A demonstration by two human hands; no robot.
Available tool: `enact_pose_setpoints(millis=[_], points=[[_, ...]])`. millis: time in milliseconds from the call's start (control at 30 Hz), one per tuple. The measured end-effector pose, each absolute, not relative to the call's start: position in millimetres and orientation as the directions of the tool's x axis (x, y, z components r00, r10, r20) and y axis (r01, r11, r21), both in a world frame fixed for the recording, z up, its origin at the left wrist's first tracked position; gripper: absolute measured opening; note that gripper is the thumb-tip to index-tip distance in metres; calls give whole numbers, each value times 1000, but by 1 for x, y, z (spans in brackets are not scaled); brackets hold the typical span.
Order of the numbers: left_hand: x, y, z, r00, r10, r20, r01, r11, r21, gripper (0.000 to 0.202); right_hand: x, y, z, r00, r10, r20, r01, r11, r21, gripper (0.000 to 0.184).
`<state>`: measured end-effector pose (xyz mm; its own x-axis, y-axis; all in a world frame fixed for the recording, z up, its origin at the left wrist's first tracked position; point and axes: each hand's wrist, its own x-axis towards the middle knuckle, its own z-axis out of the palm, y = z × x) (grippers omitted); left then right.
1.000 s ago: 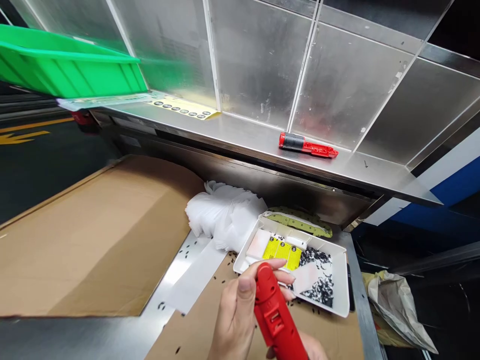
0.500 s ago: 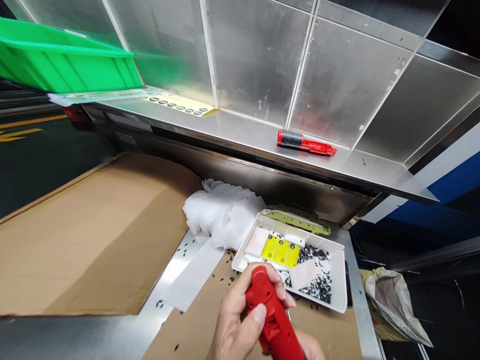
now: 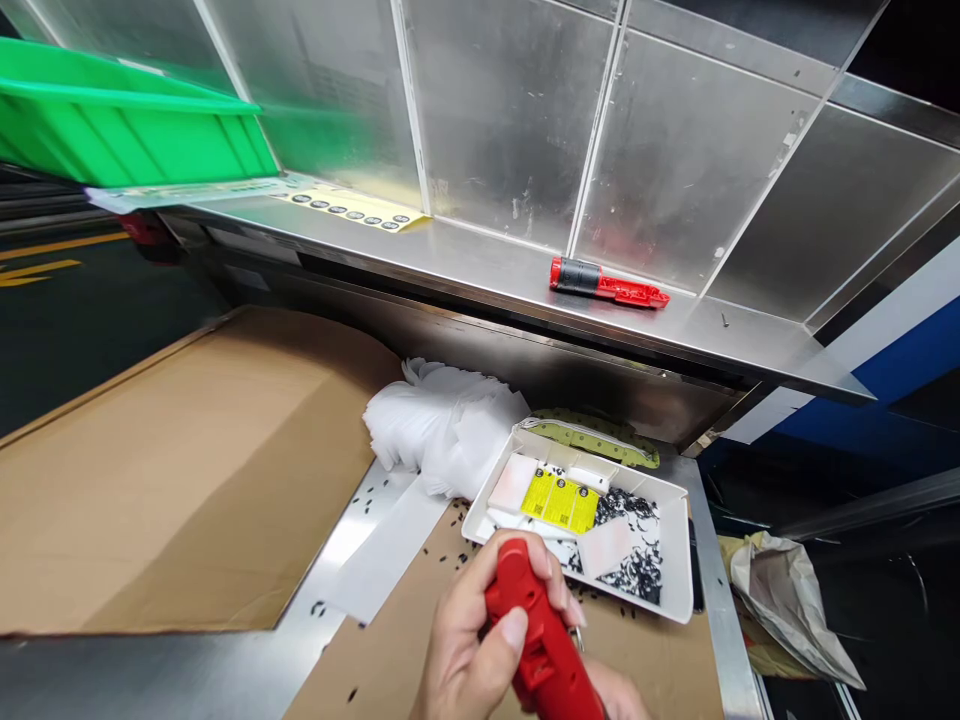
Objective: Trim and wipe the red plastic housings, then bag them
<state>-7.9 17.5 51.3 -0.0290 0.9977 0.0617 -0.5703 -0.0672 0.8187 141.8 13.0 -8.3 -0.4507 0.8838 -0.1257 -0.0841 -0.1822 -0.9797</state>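
Note:
My left hand point(image 3: 472, 640) is closed around a red plastic tool housing point(image 3: 551, 660), its thumb lying on the near face and its fingers curled over the far side. The housing has small holes and a cut-out, and its lower end runs out of view. My right hand point(image 3: 616, 692) is at the bottom edge, against the right side of the housing, with its fingers hidden behind it. A small shiny metal piece point(image 3: 577, 638) shows just beside the housing, too little of it visible to name. Beyond the hands stands a white tray point(image 3: 679, 560) holding small black parts, yellow labels point(image 3: 561, 500) and pale pads.
A red and black tool piece point(image 3: 609, 284) and a screw point(image 3: 724, 320) lie on the metal shelf point(image 3: 480, 262). Nearby are a green bin point(image 3: 150, 135), yellow sticker sheet point(image 3: 352, 208), white sheet pile point(image 3: 450, 430), cardboard point(image 3: 202, 480), green-yellow pouch point(image 3: 592, 438) and paper bag point(image 3: 787, 605).
The red housing and my left hand sit slightly lower and further left in view. More of the small metal piece shows beside it. The grip looks the same.

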Motion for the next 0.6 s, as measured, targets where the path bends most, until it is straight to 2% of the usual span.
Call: enact_pose_setpoints(millis=[200, 467, 600], points=[[-8, 19, 53, -15, 998, 64, -572, -61, 818, 24, 125, 44, -8, -399, 913, -84, -119, -142, -983, 53], [-11, 13, 54, -30, 1000, -10, -540, -8, 842, 37, 117, 51, -7, -378, 921, -99, -151, -167, -974, 59], [-6, 14, 58, -119, 990, -70, -467, 7, 884, 36, 122, 50, -6, -369, 918, -143, -175, -220, -960, 52]])
